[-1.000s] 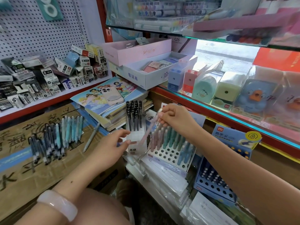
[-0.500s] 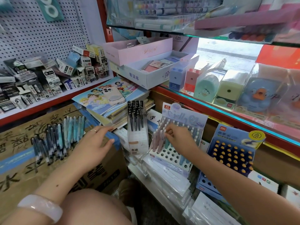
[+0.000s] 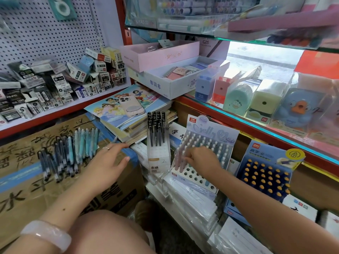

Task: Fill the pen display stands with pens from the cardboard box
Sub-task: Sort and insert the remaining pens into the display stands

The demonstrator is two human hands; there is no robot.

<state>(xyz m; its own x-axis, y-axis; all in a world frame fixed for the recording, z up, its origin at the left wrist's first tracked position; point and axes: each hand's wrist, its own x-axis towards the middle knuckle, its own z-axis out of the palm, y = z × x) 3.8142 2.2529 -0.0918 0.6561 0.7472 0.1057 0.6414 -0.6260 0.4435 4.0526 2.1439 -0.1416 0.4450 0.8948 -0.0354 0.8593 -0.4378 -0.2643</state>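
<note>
Left hand (image 3: 108, 163) flat, fingers relaxed, over the cardboard box (image 3: 60, 182) top near its right edge, loose pens (image 3: 69, 151) lying just left of the fingertips; right hand (image 3: 201, 160) fingers curled among pens in the pastel display stand (image 3: 200, 162), grip unclear, empty holes just below them.

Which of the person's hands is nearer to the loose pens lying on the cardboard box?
Left. The left hand hovers just right of the loose pens on the cardboard box; the right hand is over the pastel pen stand, farther right.
</note>
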